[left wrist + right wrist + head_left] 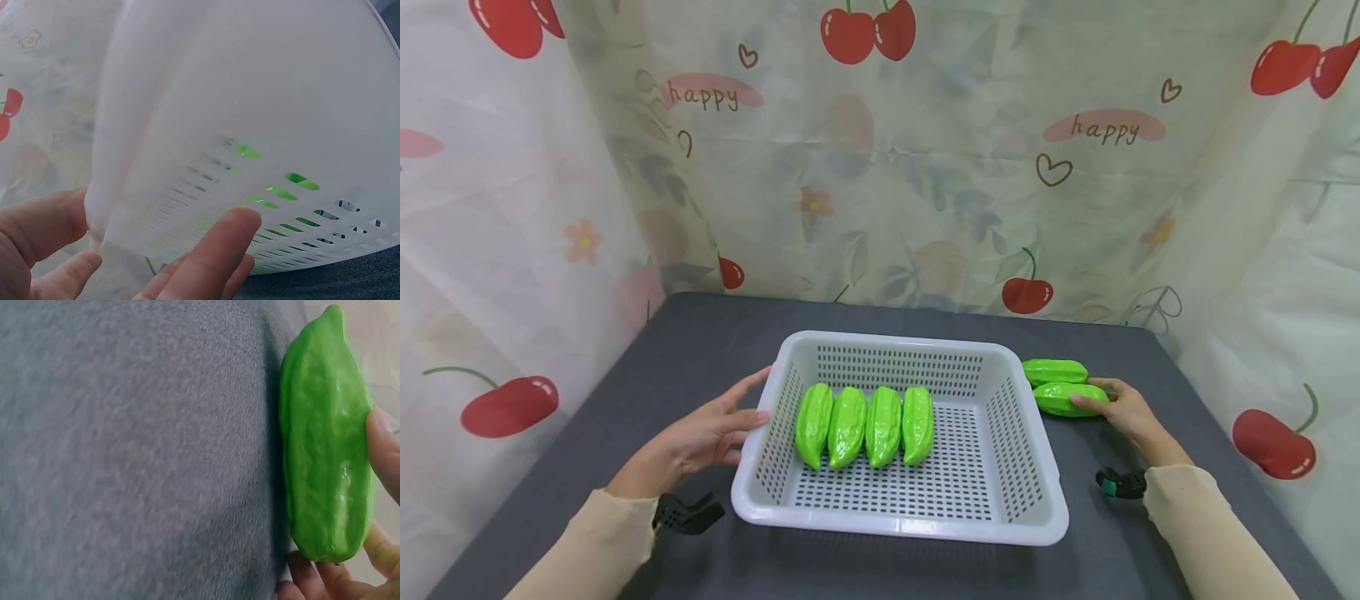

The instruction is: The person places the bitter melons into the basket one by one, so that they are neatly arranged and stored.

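Note:
My left hand [707, 437] holds the left rim of a white plastic basket [895, 527], its fingertips at the rim and along the slotted outer wall [262, 94]. Inside, several bright green bitter melons [883, 427] lie side by side toward the left. Beyond the basket's right side, my right hand [1131, 412] grips a glossy bitter melon [1063, 400] at its near end. In the right wrist view, the thumb presses one side of this ridged melon [328, 444], and the other fingers curl around its blunt end. Another bitter melon [1055, 371] lies just behind it.
The basket stands on a dark grey table [715, 333]. A pale curtain [895, 208] printed with cherries, hearts and flowers encloses the back and both sides. Black straps, one at each wrist, include the left strap [688, 514] and the right strap [1122, 483].

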A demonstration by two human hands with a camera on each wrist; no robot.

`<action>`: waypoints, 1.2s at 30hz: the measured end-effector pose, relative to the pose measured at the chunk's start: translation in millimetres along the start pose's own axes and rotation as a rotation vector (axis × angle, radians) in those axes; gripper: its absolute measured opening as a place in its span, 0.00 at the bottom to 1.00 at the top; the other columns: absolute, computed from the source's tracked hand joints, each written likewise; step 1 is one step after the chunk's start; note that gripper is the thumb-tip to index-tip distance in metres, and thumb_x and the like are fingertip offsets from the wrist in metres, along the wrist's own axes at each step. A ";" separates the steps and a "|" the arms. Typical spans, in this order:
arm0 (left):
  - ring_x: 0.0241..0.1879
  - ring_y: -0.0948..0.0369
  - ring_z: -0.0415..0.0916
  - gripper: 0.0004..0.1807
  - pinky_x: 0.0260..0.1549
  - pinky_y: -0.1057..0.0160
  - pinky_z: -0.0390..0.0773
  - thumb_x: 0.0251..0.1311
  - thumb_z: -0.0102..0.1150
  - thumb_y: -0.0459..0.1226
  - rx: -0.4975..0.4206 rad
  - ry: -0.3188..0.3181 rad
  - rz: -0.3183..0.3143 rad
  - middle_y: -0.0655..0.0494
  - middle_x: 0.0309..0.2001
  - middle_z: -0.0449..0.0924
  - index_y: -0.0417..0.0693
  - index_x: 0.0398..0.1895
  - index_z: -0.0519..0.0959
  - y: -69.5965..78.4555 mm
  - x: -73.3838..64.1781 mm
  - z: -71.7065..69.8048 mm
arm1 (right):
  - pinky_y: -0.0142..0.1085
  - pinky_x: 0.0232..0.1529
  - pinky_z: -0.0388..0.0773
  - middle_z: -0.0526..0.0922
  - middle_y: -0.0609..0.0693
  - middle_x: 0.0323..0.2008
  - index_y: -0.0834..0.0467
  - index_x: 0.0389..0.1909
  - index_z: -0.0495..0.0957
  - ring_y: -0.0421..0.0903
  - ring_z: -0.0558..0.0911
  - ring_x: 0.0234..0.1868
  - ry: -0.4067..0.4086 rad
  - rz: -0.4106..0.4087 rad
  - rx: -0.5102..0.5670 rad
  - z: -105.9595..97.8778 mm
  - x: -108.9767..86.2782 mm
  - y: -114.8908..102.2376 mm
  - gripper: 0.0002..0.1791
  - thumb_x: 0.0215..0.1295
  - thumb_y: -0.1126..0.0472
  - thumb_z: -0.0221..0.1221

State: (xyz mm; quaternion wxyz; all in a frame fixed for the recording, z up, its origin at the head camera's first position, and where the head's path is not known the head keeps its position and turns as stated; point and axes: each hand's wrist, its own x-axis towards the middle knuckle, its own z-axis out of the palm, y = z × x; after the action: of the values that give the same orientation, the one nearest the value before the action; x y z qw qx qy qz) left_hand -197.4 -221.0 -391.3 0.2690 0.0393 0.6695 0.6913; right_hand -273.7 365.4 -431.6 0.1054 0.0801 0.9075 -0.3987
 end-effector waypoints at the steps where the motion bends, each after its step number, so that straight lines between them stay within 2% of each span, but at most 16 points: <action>1: 0.54 0.42 0.78 0.48 0.44 0.38 0.79 0.67 0.56 0.37 0.000 0.000 -0.001 0.32 0.69 0.59 0.70 0.77 0.35 0.0 0.1 -0.1 | 0.65 0.66 0.55 0.46 0.77 0.70 0.70 0.73 0.48 0.73 0.51 0.70 0.001 -0.004 -0.003 -0.2 0.0 1.3 0.52 0.63 0.38 0.58; 8: 0.54 0.42 0.79 0.48 0.44 0.38 0.79 0.67 0.56 0.37 0.008 -0.003 0.005 0.33 0.69 0.61 0.70 0.77 0.35 -0.5 0.2 -0.5 | 0.65 0.64 0.59 0.50 0.77 0.69 0.69 0.71 0.53 0.73 0.53 0.68 0.008 -0.046 -0.019 -3.4 -2.8 8.9 0.50 0.61 0.40 0.62; 15: 0.54 0.42 0.78 0.47 0.44 0.38 0.79 0.67 0.56 0.37 0.007 -0.008 0.007 0.33 0.69 0.61 0.70 0.77 0.35 -0.6 0.5 -1.0 | 0.62 0.60 0.64 0.56 0.76 0.67 0.70 0.70 0.56 0.70 0.60 0.65 0.015 -0.070 -0.014 -7.8 -10.1 12.0 0.49 0.60 0.40 0.63; 18: 0.54 0.42 0.78 0.47 0.44 0.38 0.79 0.67 0.56 0.37 0.009 -0.012 0.009 0.33 0.69 0.61 0.70 0.77 0.35 -0.6 0.7 -1.1 | 0.61 0.60 0.66 0.56 0.75 0.67 0.70 0.69 0.58 0.70 0.60 0.65 0.024 -0.081 -0.009 -10.1 -11.5 12.4 0.49 0.60 0.40 0.63; 21: 0.54 0.42 0.78 0.47 0.44 0.37 0.79 0.67 0.56 0.37 0.007 -0.013 0.008 0.33 0.69 0.61 0.70 0.77 0.35 -0.5 0.9 -1.0 | 0.55 0.57 0.73 0.56 0.75 0.67 0.69 0.69 0.59 0.66 0.66 0.62 0.033 -0.084 0.004 -11.3 -11.3 12.4 0.47 0.60 0.41 0.64; 25: 0.54 0.42 0.78 0.47 0.44 0.37 0.79 0.67 0.56 0.37 0.007 -0.009 0.005 0.32 0.69 0.61 0.70 0.77 0.35 -0.2 0.7 -0.6 | 0.43 0.47 0.82 0.55 0.76 0.67 0.68 0.69 0.59 0.57 0.75 0.54 0.035 -0.081 0.051 -11.9 -12.1 9.4 0.47 0.59 0.43 0.65; 28: 0.54 0.42 0.78 0.47 0.44 0.38 0.79 0.67 0.56 0.37 0.010 -0.010 0.006 0.32 0.68 0.61 0.69 0.77 0.35 -0.1 0.4 -0.6 | 0.40 0.45 0.83 0.55 0.75 0.66 0.68 0.70 0.57 0.57 0.74 0.54 0.053 -0.106 0.061 -13.0 -14.1 5.3 0.48 0.59 0.43 0.65; 33: 0.53 0.42 0.79 0.47 0.44 0.37 0.79 0.67 0.55 0.36 0.002 -0.023 0.017 0.33 0.67 0.63 0.69 0.77 0.35 -0.2 0.2 -1.0 | 0.49 0.52 0.76 0.56 0.73 0.66 0.68 0.71 0.54 0.65 0.64 0.62 0.110 -0.163 0.061 -16.6 -18.5 -3.2 0.48 0.61 0.45 0.64; 36: 0.52 0.42 0.79 0.47 0.44 0.38 0.79 0.67 0.55 0.36 -0.004 -0.030 0.022 0.33 0.67 0.64 0.69 0.77 0.35 -0.3 0.4 -1.2 | 0.52 0.52 0.71 0.55 0.73 0.67 0.69 0.71 0.52 0.67 0.60 0.64 0.129 -0.168 0.076 -19.4 -21.1 -8.7 0.48 0.61 0.46 0.64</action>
State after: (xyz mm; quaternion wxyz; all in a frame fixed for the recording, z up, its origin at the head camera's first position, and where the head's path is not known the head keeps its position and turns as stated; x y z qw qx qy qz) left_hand -198.1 -221.9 -391.8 0.2714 0.0562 0.6636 0.6949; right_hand -257.8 372.6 -407.3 0.0098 0.0332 0.9000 -0.4344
